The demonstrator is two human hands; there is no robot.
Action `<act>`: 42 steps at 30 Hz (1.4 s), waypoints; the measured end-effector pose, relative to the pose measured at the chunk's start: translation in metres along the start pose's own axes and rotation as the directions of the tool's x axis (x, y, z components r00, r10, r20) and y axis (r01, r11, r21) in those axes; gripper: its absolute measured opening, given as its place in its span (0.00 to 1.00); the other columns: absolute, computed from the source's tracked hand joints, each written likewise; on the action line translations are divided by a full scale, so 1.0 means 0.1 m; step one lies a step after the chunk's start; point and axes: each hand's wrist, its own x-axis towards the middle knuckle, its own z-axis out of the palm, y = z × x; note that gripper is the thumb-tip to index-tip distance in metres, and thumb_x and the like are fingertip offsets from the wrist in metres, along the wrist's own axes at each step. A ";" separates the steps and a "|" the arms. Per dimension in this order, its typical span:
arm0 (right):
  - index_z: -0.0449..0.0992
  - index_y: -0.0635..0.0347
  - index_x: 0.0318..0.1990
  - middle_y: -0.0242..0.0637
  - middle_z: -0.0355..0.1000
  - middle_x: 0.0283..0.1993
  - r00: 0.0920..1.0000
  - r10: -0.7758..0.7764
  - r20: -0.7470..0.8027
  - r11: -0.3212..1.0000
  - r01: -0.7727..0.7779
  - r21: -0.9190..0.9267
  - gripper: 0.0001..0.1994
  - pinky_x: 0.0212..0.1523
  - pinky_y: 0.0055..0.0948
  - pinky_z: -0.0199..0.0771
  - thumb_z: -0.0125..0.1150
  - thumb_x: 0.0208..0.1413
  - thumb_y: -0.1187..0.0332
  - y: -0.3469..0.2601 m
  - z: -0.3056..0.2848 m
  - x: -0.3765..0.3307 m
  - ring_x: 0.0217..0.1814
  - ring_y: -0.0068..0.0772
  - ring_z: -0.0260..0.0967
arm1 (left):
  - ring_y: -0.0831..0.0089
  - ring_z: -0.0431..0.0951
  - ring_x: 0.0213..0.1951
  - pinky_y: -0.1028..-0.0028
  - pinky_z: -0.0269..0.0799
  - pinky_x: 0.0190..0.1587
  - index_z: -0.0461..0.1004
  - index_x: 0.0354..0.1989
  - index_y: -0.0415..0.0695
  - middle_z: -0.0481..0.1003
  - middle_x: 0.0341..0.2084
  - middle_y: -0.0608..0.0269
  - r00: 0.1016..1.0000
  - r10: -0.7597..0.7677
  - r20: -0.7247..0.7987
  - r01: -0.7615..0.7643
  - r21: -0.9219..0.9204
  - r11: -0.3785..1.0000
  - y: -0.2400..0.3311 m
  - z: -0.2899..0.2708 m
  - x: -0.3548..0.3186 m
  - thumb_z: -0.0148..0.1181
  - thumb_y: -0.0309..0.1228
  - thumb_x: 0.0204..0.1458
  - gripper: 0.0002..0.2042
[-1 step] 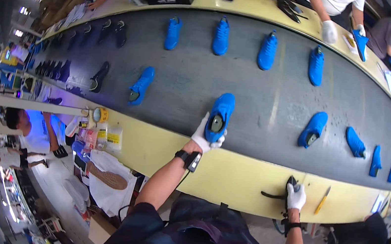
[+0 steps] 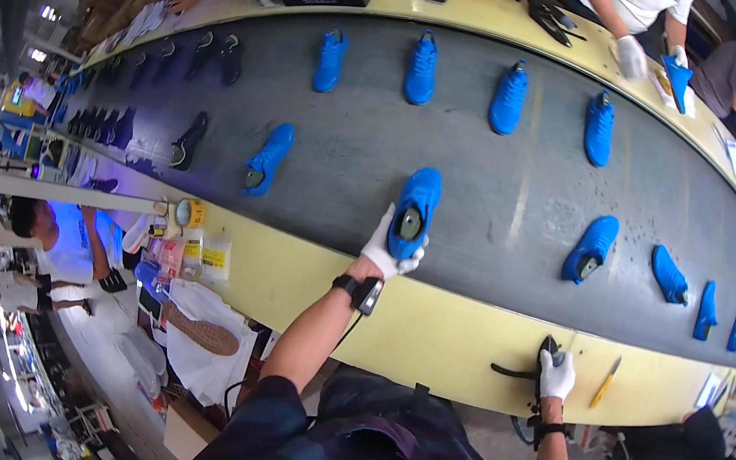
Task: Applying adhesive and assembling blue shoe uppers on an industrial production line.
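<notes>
My left hand [image 2: 387, 250], in a white glove with a black device on the wrist, grips the heel end of a bright blue shoe [image 2: 416, 201]. The shoe lies on the dark grey conveyor belt [image 2: 506, 184], close to its near edge. My right hand [image 2: 556, 374], also gloved in white, is closed over a black tool [image 2: 513, 371] resting on the yellow ledge [image 2: 429, 328] in front of the belt.
Several more blue shoes [image 2: 591, 247] lie spread along the belt, with dark shoes [image 2: 188, 141] at the far left. A yellow-handled tool [image 2: 605, 382] lies right of my right hand. Another person's gloved hands [image 2: 632, 55] work across the belt. Small bottles and packets [image 2: 196, 248] crowd the ledge's left end.
</notes>
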 end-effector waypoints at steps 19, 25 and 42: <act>0.75 0.63 0.55 0.45 0.78 0.47 0.963 -0.253 -0.094 0.966 0.257 0.033 0.22 0.52 0.39 0.77 0.74 0.56 0.64 -0.32 -0.22 0.40 0.46 0.43 0.77 | 0.43 0.84 0.47 0.43 0.79 0.46 0.74 0.60 0.40 0.80 0.54 0.42 0.875 0.160 -0.458 0.197 0.637 0.745 -1.31 -0.67 -0.15 0.58 0.60 0.61 0.33; 0.74 0.67 0.58 0.48 0.79 0.52 0.972 -0.181 -0.151 0.983 0.185 0.016 0.31 0.55 0.38 0.77 0.76 0.54 0.55 -0.41 0.11 1.89 0.49 0.43 0.79 | 0.42 0.82 0.50 0.53 0.79 0.54 0.82 0.47 0.35 0.81 0.47 0.36 0.839 0.464 -0.284 0.406 0.895 -0.186 -1.57 -0.12 -0.14 0.64 0.54 0.54 0.29; 0.80 0.57 0.50 0.32 0.79 0.42 0.932 0.050 0.360 0.456 -0.342 0.822 0.20 0.41 0.32 0.79 0.78 0.53 0.60 -1.00 0.31 2.28 0.39 0.28 0.77 | 0.46 0.79 0.59 0.54 0.77 0.60 0.78 0.59 0.38 0.76 0.60 0.39 0.918 0.209 -0.338 0.393 0.850 -0.351 -1.40 0.12 -0.23 0.67 0.58 0.50 0.37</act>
